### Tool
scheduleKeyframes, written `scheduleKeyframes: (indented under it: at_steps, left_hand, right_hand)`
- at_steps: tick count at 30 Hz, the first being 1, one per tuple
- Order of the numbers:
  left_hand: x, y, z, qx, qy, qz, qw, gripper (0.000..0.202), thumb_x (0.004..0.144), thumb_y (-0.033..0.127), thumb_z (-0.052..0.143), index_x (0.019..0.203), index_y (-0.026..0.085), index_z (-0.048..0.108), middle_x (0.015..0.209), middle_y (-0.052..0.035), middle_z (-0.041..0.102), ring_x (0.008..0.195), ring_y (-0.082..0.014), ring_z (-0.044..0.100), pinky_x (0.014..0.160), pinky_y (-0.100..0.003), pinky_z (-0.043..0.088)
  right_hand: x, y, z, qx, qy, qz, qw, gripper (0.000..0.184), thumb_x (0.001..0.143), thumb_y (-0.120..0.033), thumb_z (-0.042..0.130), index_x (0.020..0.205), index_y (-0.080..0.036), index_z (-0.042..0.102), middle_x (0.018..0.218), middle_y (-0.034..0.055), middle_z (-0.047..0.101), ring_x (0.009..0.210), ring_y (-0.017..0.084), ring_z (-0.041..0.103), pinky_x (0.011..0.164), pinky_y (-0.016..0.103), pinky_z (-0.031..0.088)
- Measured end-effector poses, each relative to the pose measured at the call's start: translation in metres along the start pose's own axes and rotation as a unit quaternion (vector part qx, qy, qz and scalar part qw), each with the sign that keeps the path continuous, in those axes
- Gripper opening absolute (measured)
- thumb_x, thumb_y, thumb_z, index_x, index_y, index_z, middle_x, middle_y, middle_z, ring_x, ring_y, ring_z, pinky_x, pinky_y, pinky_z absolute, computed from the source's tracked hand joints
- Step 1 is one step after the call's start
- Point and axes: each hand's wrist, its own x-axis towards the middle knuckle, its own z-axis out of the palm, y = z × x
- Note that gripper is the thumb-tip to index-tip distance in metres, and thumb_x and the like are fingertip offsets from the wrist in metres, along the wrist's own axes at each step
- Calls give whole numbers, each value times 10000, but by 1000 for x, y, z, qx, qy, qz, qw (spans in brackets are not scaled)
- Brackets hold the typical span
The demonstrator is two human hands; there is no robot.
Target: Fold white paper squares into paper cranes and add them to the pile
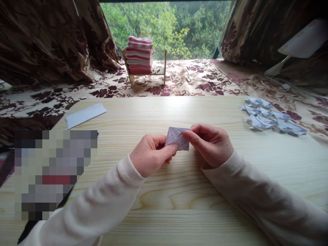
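Note:
A small folded piece of pale, finely printed paper (177,137) is held just above the light wooden table (164,212), near its middle. My left hand (151,153) pinches the paper's left lower edge, thumb on top. My right hand (211,143) grips the right side with curled fingers. Both arms wear cream sleeves.
A pile of several folded paper figures (271,118) lies at the table's right. A white paper strip (85,114) lies at the left rear. A blurred-out patch (53,171) covers the left front. Behind stand a small wooden rack with striped cloths (139,54), a lamp base (275,70) and curtains.

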Motion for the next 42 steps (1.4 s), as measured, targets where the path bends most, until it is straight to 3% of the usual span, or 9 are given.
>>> scheduleKeyframes:
  at_steps: [7,11,13,17,22,26,30,35,42]
  left_hand:
    - [1,5,-9,-41,-21,-52,998,66,665,126,565,638,112,623,557,21,560,529,-75,514,538,-189,437]
    - [0,7,-11,-45,-8,-31,998,127,689,234,614,674,110,635,576,15,573,521,-77,517,511,-192,440]
    - [0,5,-7,-41,8,-5,999,190,693,298,631,666,110,629,554,18,558,497,-76,497,477,-191,417]
    - [2,-6,-1,-24,66,58,996,159,676,262,649,694,105,645,494,42,498,463,-62,436,436,-180,331]
    - [7,-13,-2,-65,128,80,986,184,675,293,659,677,110,641,496,42,503,478,-65,430,476,-190,340]
    - [8,-14,1,-102,121,82,984,219,683,326,662,730,112,655,526,36,512,505,-76,443,502,-200,351]
    - [8,-13,4,-121,129,80,981,215,675,327,673,718,117,648,570,25,539,537,-82,452,529,-206,358]
    - [8,-10,5,-122,154,59,979,209,669,311,674,687,114,606,596,17,526,555,-86,437,547,-218,349]
    - [6,-3,0,-180,116,12,977,308,597,292,712,828,132,588,649,16,546,588,-93,458,578,-218,356]
  right_hand:
    - [0,-1,-2,-16,34,-8,999,258,734,-336,650,573,-163,548,459,-60,439,431,55,342,403,204,274]
    - [-2,-4,-1,-14,47,-1,999,270,731,-344,660,567,-165,541,466,-58,443,437,55,345,407,206,265]
    - [-2,-5,1,-9,37,0,999,274,724,-349,665,565,-165,540,464,-58,442,432,54,342,403,205,264]
    - [0,-5,4,-7,-16,11,1000,296,725,-392,648,564,-163,551,456,-50,460,423,63,372,405,204,306]
    - [-1,0,5,-11,-67,34,997,326,793,-429,560,617,-156,585,520,-24,506,466,78,430,453,209,362]
    - [-3,7,7,6,-95,19,995,266,793,-392,576,658,-163,576,549,-26,503,480,84,418,447,211,349]
    - [-4,11,10,-4,-64,-7,998,256,805,-362,568,634,-172,551,551,-24,484,514,98,413,489,228,351]
    - [-4,16,13,-27,-71,-34,997,207,804,-332,574,668,-175,583,570,-19,514,526,108,438,511,234,361]
    - [-4,16,13,-35,-77,-35,996,204,816,-316,557,663,-182,571,569,-26,500,517,101,432,497,230,346]
